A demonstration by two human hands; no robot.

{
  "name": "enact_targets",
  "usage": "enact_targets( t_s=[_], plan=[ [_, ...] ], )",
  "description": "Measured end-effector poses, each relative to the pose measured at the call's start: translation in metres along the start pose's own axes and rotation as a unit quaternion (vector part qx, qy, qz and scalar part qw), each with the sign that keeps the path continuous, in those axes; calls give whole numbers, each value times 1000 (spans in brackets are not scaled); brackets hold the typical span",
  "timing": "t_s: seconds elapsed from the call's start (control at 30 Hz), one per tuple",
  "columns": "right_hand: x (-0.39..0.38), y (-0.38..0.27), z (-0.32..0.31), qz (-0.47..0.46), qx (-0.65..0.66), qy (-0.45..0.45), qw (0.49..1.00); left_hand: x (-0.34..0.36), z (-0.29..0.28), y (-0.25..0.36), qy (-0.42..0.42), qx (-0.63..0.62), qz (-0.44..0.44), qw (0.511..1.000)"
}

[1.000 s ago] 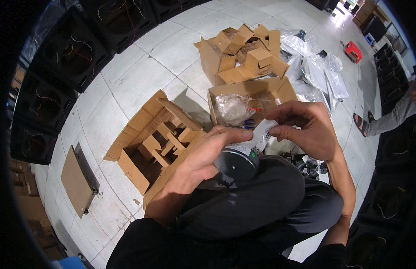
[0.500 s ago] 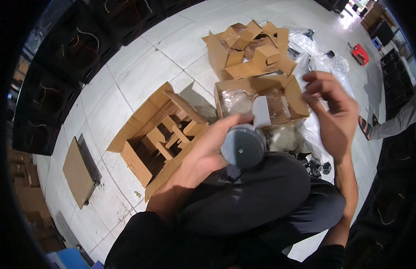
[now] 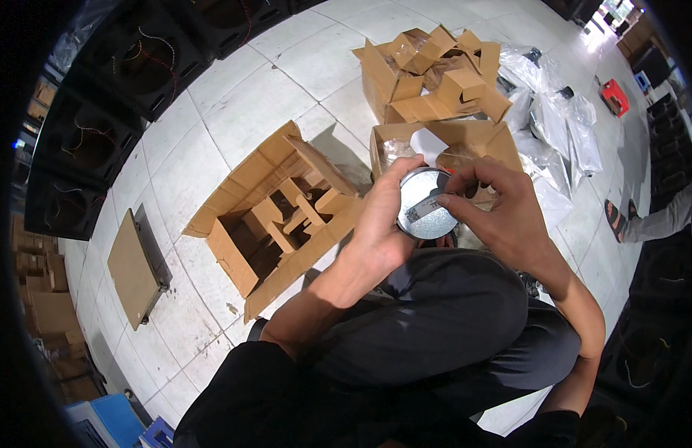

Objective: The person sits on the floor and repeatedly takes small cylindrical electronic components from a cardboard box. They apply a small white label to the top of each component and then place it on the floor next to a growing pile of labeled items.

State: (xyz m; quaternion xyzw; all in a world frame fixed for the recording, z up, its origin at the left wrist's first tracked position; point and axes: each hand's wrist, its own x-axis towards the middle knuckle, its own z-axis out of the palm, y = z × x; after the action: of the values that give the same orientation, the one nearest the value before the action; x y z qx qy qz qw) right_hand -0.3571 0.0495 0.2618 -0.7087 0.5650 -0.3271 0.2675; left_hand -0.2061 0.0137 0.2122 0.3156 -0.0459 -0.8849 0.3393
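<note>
A round, silvery metal speaker driver (image 3: 429,219) is tilted above my knees, its flat face up. My left hand (image 3: 382,224) wraps around its left side, the thumb along the rim. A small white printed label (image 3: 422,210) lies across that face. With bent thumb and forefinger pinched together, my right hand (image 3: 503,205) is at the label's upper right end. Beyond my left thumb a white piece of paper (image 3: 429,146) sticks up; whether my left fingers hold it is hidden.
Beyond my hands stands an open cardboard box (image 3: 503,142) with clear plastic wrap, and another box (image 3: 379,82) behind it. At left is a carton with dividers (image 3: 230,257), then a flat wheeled board (image 3: 132,269). Plastic-wrapped items (image 3: 547,134) lie at right; black cabinets (image 3: 148,67) line the left.
My right hand has come in from the right to the driver's face. My left hand has turned and raised the driver, so its silvery labelled face shows instead of a dark one.
</note>
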Motion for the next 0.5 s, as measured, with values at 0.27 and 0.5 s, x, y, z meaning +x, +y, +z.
enact_targets(
  t_s=[0.27,0.5],
  plan=[
    [-2,4,6,-113,-155,63,979,-4,2,-1,20,2,16,1000],
    [6,8,5,153,60,18,986,0,-14,2,-2,-17,4,1000]
  ],
)
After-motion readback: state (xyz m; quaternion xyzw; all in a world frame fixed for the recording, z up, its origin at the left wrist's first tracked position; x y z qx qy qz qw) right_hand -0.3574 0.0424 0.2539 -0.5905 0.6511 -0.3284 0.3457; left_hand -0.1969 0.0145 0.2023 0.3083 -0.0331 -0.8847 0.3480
